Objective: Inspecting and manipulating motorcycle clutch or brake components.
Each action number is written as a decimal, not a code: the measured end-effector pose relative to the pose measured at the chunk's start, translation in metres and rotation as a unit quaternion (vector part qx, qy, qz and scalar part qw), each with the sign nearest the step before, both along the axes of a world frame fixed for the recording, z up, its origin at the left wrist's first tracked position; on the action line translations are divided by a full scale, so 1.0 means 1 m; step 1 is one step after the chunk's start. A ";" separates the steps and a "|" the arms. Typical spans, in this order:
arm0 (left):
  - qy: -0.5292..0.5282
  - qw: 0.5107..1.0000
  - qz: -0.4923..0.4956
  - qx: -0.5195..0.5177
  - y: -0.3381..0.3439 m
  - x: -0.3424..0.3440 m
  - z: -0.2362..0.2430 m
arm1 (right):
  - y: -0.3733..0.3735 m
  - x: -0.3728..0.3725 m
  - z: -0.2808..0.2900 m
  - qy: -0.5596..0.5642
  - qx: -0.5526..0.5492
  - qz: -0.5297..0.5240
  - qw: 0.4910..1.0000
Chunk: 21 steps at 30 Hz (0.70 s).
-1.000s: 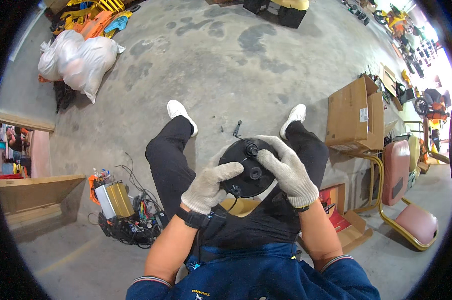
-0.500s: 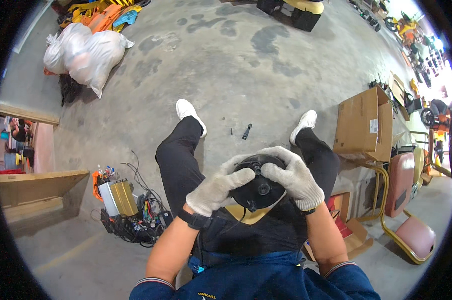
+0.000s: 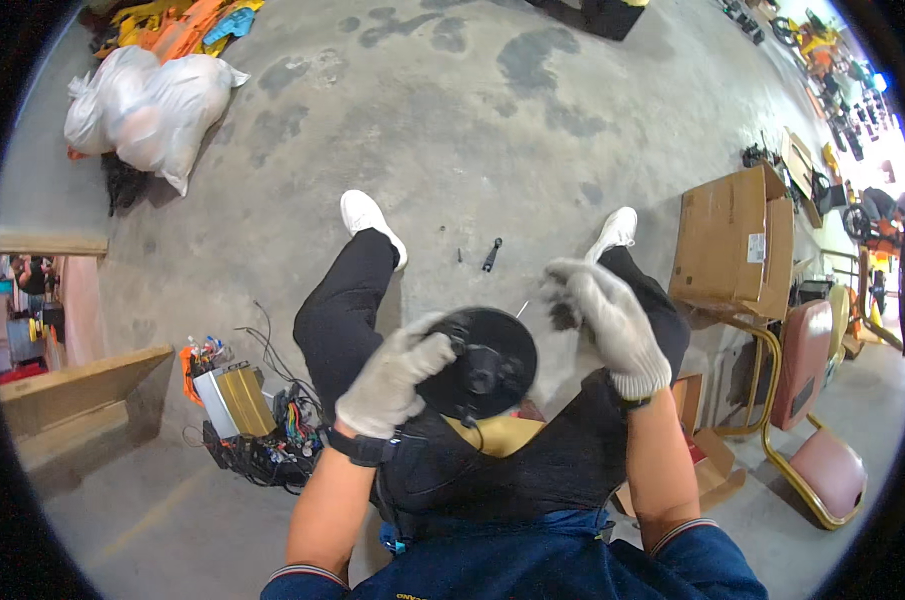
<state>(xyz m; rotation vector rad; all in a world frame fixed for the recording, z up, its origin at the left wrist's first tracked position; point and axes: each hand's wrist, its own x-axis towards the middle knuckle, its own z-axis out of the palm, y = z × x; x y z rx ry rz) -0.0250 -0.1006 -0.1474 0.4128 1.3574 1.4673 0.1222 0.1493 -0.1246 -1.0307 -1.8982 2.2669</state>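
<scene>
Count, head view:
- Gloved hands: two, left hand point(image 3: 393, 378) and right hand point(image 3: 605, 312).
- Black round disc point(image 3: 485, 362): one, at the left hand.
- White shoes: two, left shoe point(image 3: 370, 222) and right shoe point(image 3: 615, 229).
- Small dark parts on the floor point(image 3: 453, 120) between the shoes: two, a larger bolt-like piece point(image 3: 491, 255) and a smaller bit point(image 3: 460, 256).
- White filled bags point(image 3: 148, 112): two, toward the floor's far left corner.
- Cardboard box point(image 3: 735, 240): one.
- Pink-seated chair point(image 3: 823, 420): one.
</scene>
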 end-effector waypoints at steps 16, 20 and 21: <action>-0.220 0.860 0.458 0.044 0.063 -0.143 -0.067 | 0.058 -0.072 -0.307 -0.336 0.070 -0.043 0.938; -0.236 0.849 0.472 0.025 0.063 -0.140 -0.083 | 0.041 -0.080 -0.367 -0.341 0.037 -0.025 0.939; -0.233 0.854 0.465 0.035 0.061 -0.139 -0.083 | 0.036 -0.088 -0.384 -0.366 0.064 -0.007 0.928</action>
